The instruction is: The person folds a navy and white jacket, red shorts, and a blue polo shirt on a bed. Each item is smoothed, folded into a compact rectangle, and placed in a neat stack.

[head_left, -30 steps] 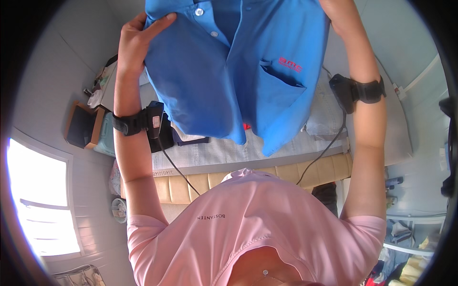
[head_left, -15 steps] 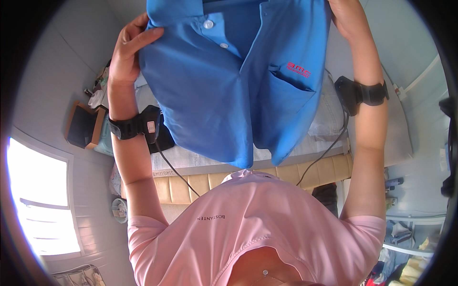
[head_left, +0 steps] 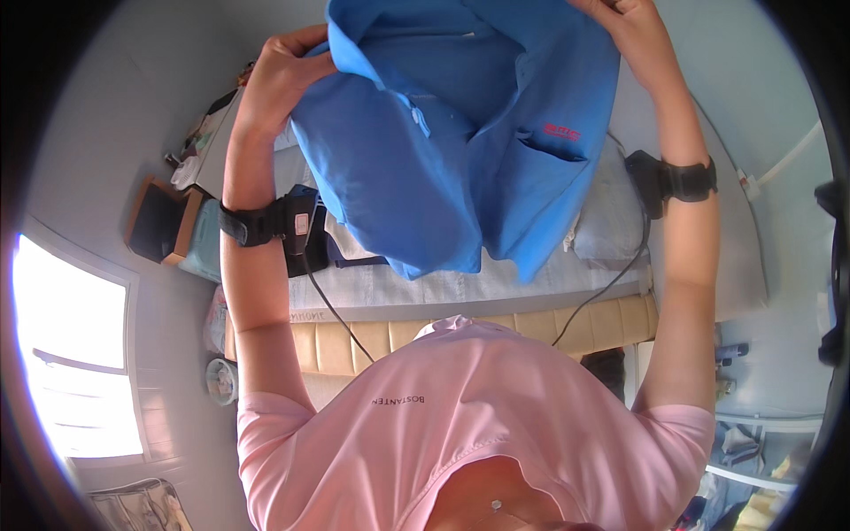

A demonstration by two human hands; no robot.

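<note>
A blue collared shirt (head_left: 398, 168) with a chest pocket and small red lettering hangs in the air from both my hands. My left hand (head_left: 288, 75) is closed on the cloth at its left shoulder, thumb laid over the fabric. At the upper right, my right hand (head_left: 624, 26) pinches the other shoulder; its fingertips are partly cut off by the picture's top edge. The collar opening gapes between them, showing the inside of the back. The lower edge dangles free over a bed.
Behind the shirt is a bed (head_left: 531, 292) with a cream padded side (head_left: 425, 334). Dark folded clothes (head_left: 341, 257) lie on it at left, a pillow (head_left: 611, 221) at right. Cables run from black bands (head_left: 252, 226) on my forearms. A window (head_left: 75, 345) is at left, shelves (head_left: 753, 442) at right.
My left hand has moved right and slightly down, closer to the right hand. The shirt's neck gapes wider, its front has folded inward, and its hem has risen, uncovering more of the bed.
</note>
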